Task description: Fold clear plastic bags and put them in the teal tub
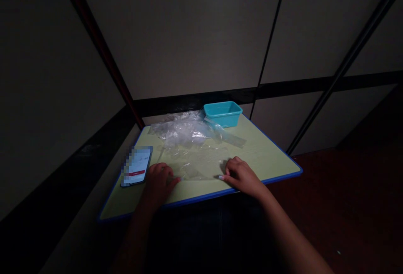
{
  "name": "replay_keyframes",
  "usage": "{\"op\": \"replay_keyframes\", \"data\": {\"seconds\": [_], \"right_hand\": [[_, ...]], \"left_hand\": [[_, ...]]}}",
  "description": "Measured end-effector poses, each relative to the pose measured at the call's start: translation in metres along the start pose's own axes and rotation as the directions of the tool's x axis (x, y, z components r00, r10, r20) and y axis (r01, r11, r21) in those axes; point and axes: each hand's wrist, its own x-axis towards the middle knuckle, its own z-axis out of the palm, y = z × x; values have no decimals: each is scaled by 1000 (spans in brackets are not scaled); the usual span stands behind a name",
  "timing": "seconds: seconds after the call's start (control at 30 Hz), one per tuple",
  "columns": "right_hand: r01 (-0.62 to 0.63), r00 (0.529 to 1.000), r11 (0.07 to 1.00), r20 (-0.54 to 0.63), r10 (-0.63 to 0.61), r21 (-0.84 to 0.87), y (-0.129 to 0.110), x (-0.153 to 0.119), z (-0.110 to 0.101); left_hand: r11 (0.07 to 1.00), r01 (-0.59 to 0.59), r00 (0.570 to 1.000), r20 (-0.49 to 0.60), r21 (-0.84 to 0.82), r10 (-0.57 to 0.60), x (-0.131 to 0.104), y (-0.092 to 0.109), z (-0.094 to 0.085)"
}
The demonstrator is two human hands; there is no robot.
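A clear plastic bag [201, 167] lies spread flat near the front edge of the table, between my two hands. At its left side is my left hand [158, 178], fingers curled and thumb stretched along the near edge, pinching the film. My right hand [241, 175] has its fingers bent in and holds the bag's right side, thumb pointing inward. Just beyond lies a crumpled heap of clear plastic bags [185, 129], with one flat strip reaching right. The film is so transparent that its exact outline is hard to see.
A turquoise plastic basket [224, 116] stands at the back right of the yellow table [267, 156], which has a blue rim. Left of my left hand lies a phone [138, 165] with its screen lit. Panelled walls [189, 35] close off the back and left.
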Motion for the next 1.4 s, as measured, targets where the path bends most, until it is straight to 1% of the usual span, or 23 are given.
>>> {"op": "replay_keyframes", "data": {"seconds": [0.1, 0.2, 0.33, 0.47, 0.6, 0.73, 0.93, 1.13, 1.2, 1.3, 1.4], "right_hand": [[7, 1000, 1000, 2, -7, -21, -1, 0, -1], [15, 1000, 1000, 18, -15, 4, -2, -1, -3], [11, 998, 1000, 56, -12, 19, -4, -2, -6], [-24, 997, 1000, 72, 26, -20, -4, -3, -6], [-27, 997, 999, 71, 30, -37, -4, -3, -5], [-24, 998, 999, 61, 27, -38, -4, -3, -5], [-22, 1000, 999, 4, 22, 26, -2, -4, -4], [-41, 999, 999, 8, 41, 30, -1, -6, -4], [-46, 999, 999, 18, 46, 13, -1, -6, -4], [-56, 998, 998, 35, 57, -15, -2, -5, -5], [-59, 997, 998, 49, 60, -19, -2, -5, -5]], "left_hand": [[999, -1, 1000, -4, 35, 1, 1, 0, 1], [999, -3, 1000, -13, 34, 3, 1, -2, 3], [999, 6, 1000, -26, -42, -7, 0, -7, 4], [989, 36, 999, 25, -142, -33, 0, -9, 1], [984, 42, 998, 56, -173, -33, 1, -9, -2], [981, 27, 1000, 17, -190, -24, 2, -10, -2], [980, -47, 999, -35, -192, 41, -2, -12, -2], [989, 4, 1000, -22, -151, -8, -3, -12, 2], [990, -1, 1000, -27, -140, -3, -3, -12, 3], [991, -28, 999, -46, -128, 22, 2, -8, 1], [993, -34, 999, -16, -113, 33, 19, 1, -6]]}}
